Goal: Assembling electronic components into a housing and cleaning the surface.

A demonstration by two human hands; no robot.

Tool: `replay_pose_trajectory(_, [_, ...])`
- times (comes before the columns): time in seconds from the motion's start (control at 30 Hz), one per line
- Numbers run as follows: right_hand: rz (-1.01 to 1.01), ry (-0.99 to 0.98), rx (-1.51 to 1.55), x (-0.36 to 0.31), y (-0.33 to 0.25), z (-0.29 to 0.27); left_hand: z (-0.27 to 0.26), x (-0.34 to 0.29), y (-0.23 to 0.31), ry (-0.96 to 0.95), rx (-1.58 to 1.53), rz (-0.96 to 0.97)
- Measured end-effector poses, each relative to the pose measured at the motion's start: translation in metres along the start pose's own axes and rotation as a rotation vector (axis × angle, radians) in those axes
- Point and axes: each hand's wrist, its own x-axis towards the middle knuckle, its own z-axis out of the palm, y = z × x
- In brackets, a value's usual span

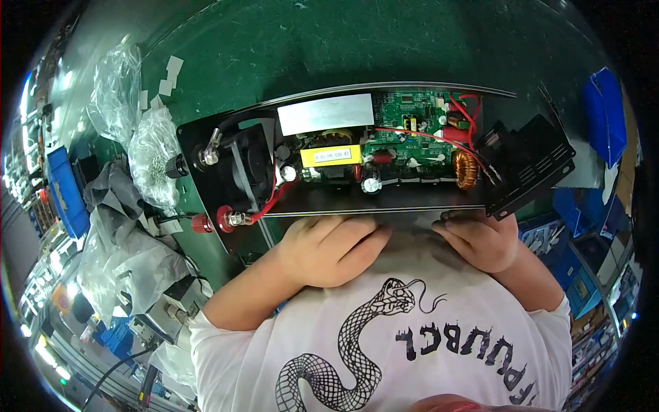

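Observation:
An opened power inverter [384, 199] lies lengthwise before me in a black metal casing. Inside are a green circuit board [391, 146], a yellow-wrapped transformer [331, 156], a copper coil [466, 170] and a cooling fan [250, 165]. The left end plate carries a black terminal [176, 166] and a red terminal [202, 223]. A slotted black end panel [532, 167] sits askew at the right end, with wires running towards it. Closed against the casing's near wall is my left hand [333, 248]. My right hand [480, 242] curls at the near right corner, below the panel; its fingertips are partly hidden.
Clear plastic bags [152, 154] and small white pieces [166, 87] lie left on the green work surface [412, 44]. A blue bin [67, 192] stands at far left, another blue bin [605, 117] at right. Grey equipment [171, 312] stands lower left.

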Motion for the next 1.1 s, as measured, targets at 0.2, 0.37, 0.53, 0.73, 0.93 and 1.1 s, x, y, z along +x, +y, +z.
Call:
replay_pose_trajectory(0.2, [-0.022,0.095,-0.033,0.015,-0.009,0.005,-0.005,-0.002,-0.002,-0.027,0.037,0.001])
replay_pose_trajectory(0.37, [-0.025,0.171,-0.127,0.03,-0.019,0.011,0.0,0.0,0.0,-0.006,0.093,-0.012])
replay_pose_trajectory(0.53, [-0.054,0.162,-0.228,0.032,-0.02,0.007,0.001,-0.002,0.002,-0.049,0.068,-0.067])
replay_pose_trajectory(0.73, [-0.035,0.235,-0.257,0.03,-0.018,0.014,0.001,-0.002,0.001,-0.093,0.04,-0.071])
replay_pose_trajectory(0.93, [-0.165,0.29,-0.332,0.028,-0.011,0.015,-0.001,0.0,0.003,-0.127,0.008,-0.084])
replay_pose_trajectory(1.1, [-0.186,0.323,-0.338,0.022,-0.008,0.022,0.002,-0.004,0.004,-0.118,0.016,-0.079])
